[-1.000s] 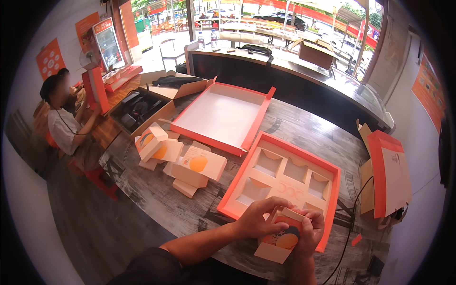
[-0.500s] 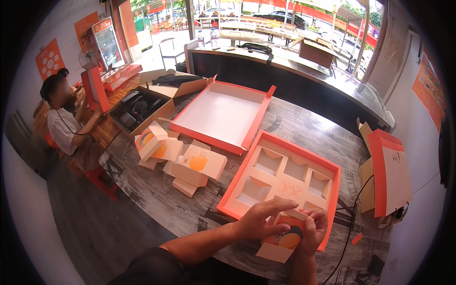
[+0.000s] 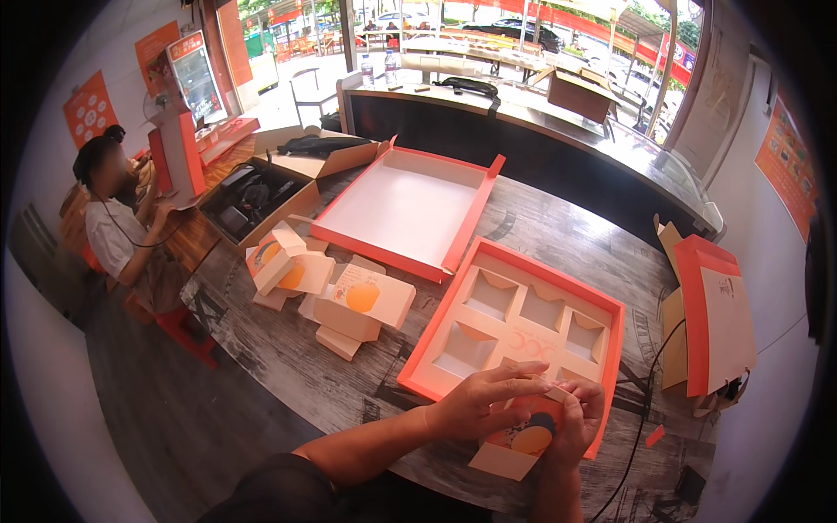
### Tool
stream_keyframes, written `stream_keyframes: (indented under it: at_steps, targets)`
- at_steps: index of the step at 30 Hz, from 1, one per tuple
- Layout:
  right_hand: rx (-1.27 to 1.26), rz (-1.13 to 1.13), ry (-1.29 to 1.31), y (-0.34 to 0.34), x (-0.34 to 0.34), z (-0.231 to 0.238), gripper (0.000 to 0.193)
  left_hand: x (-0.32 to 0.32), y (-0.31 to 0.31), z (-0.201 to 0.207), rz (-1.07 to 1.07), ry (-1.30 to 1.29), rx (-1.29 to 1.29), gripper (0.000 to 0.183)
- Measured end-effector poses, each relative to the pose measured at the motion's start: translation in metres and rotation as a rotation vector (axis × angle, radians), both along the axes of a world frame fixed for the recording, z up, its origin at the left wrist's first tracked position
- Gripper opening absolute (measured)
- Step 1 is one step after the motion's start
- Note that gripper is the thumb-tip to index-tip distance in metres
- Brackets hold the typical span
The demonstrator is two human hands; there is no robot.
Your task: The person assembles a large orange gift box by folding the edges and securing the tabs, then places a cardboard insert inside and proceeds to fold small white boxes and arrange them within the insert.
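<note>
Between my hands is a small folded-card carton (image 3: 536, 436) with a yellow-and-black round print and a pale flap hanging open toward me. The thumb and fingertips of my left hand (image 3: 484, 403) close on its top left edge. My right hand (image 3: 582, 420) grips its right side, with the thumb and fingers pinched at the top flap. The carton's far side is hidden behind my fingers. Just beyond lies a shallow orange-rimmed box (image 3: 466, 275), its insert divided into several square compartments; my hands cover its near corner.
Several similar cartons (image 3: 362, 301) sit on the grey wood-patterned table (image 3: 288, 375) to the left. Behind them are an orange-edged lid (image 3: 405, 205) and an open brown box (image 3: 235, 205) of black gear. An orange bag (image 3: 719, 318) and black cable (image 3: 641, 427) are right. A co-worker (image 3: 122, 209) sits left.
My left fingers and thumb have drawn closer together at the carton's top edge. Beside the left wall, the co-worker's tall orange box has turned, and their hand sits a little lower.
</note>
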State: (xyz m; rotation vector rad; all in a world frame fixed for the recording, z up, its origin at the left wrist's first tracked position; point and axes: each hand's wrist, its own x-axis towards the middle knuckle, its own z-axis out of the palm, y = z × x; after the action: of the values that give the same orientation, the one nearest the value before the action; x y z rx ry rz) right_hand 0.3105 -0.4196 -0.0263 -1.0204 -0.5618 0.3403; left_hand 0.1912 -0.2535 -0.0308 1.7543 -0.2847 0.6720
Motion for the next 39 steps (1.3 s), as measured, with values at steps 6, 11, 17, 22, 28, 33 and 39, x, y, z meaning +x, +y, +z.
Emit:
stream_keyframes:
  at_steps: [6, 11, 17, 22, 28, 33, 39]
  targets:
    - [-0.017, -0.035, -0.012, 0.0, -0.001, 0.0, 0.009, 0.0, 0.001, 0.002, -0.03, -0.015, 0.0, 0.05]
    - [-0.065, -0.074, -0.112, -0.001, -0.003, 0.002, 0.01, -0.002, -0.001, 0.006, -0.034, 0.021, -0.051, 0.05]
    - [-0.055, -0.069, -0.081, 0.0, -0.003, 0.003, 0.009, -0.001, -0.001, 0.002, -0.04, 0.007, -0.059, 0.051]
    - [-0.04, -0.072, -0.06, 0.001, -0.003, 0.005, 0.008, 0.001, 0.001, 0.0, -0.04, -0.005, -0.015, 0.054]
    - [-0.048, -0.078, -0.055, 0.001, -0.002, 0.005, 0.007, 0.001, 0.001, -0.001, -0.054, -0.012, -0.003, 0.054]
    - [-0.153, -0.129, -0.22, -0.002, -0.004, 0.0, 0.004, 0.002, -0.003, -0.004, 0.017, -0.035, -0.077, 0.042]
    - [-0.152, -0.064, -0.339, 0.001, -0.006, -0.006, 0.009, -0.001, 0.0, 0.002, 0.152, -0.085, -0.03, 0.035]
